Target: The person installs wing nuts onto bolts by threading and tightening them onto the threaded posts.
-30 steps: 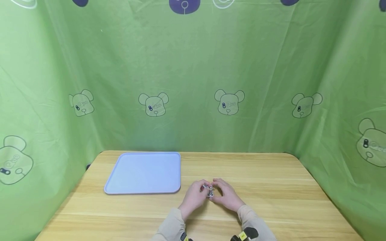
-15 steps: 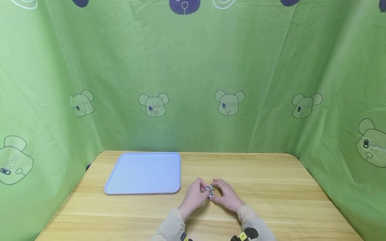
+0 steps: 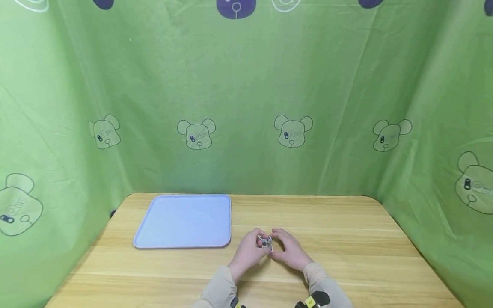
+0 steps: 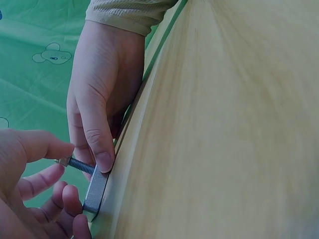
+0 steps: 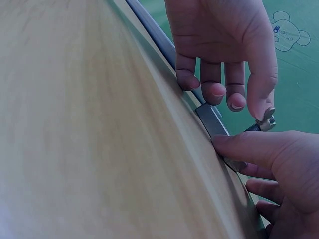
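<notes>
A small grey metal block (image 4: 94, 194) stands on the wooden table, with a threaded bolt (image 4: 81, 166) rising from it. A metal wing nut (image 5: 267, 119) sits at the bolt's outer end, away from the block. My left hand (image 3: 248, 250) pinches this wing nut at its fingertips, its other fingers loosely curled beside the block in the left wrist view. My right hand (image 3: 290, 252) grips the block between thumb and fingers, the thumb lying on its side in the right wrist view. Fingers partly cover the small parts in the head view.
To the left on the wooden table (image 3: 346, 231) lies a pale blue rectangular tray (image 3: 185, 220). A green curtain (image 3: 246, 85) with bear prints hangs round the back and sides of the table.
My left thumb and fingertips have shifted back and forth at the wing nut, which shows a different angle. My right hand keeps its grip on the block in the same place.
</notes>
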### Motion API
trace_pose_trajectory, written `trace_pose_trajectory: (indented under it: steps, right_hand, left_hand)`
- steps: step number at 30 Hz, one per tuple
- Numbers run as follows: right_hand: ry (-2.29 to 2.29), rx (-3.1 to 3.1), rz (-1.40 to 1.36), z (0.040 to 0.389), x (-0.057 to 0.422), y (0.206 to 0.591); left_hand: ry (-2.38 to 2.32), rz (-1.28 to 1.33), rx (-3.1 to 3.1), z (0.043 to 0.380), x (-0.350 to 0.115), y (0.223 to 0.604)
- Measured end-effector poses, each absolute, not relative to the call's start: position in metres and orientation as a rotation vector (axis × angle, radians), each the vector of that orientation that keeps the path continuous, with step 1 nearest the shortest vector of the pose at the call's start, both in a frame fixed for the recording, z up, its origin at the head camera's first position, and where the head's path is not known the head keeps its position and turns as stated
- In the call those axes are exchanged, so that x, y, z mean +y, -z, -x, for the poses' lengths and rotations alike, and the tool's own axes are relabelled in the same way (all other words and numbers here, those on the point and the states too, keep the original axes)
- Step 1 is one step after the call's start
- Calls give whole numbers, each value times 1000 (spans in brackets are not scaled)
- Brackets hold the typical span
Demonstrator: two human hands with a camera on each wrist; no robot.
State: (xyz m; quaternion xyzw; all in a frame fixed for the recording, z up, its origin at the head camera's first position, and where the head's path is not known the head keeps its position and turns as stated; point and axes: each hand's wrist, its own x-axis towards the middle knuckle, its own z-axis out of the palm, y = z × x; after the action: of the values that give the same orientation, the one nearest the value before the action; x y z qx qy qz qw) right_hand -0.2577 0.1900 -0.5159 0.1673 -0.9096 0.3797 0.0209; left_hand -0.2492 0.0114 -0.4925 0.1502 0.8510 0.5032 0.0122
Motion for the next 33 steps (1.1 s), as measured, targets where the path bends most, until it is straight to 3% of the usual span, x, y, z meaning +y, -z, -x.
trace_pose_trajectory:
  steps: [19, 33]
  right_hand:
    - [-1173, -2831, -476, 257, 188, 517]
    - [-1183, -2846, -466, 257, 188, 515]
  left_hand:
    - [-1472, -514, 2753, 248, 13, 492]
    - [-1632, -393, 2645, 247, 12, 493]
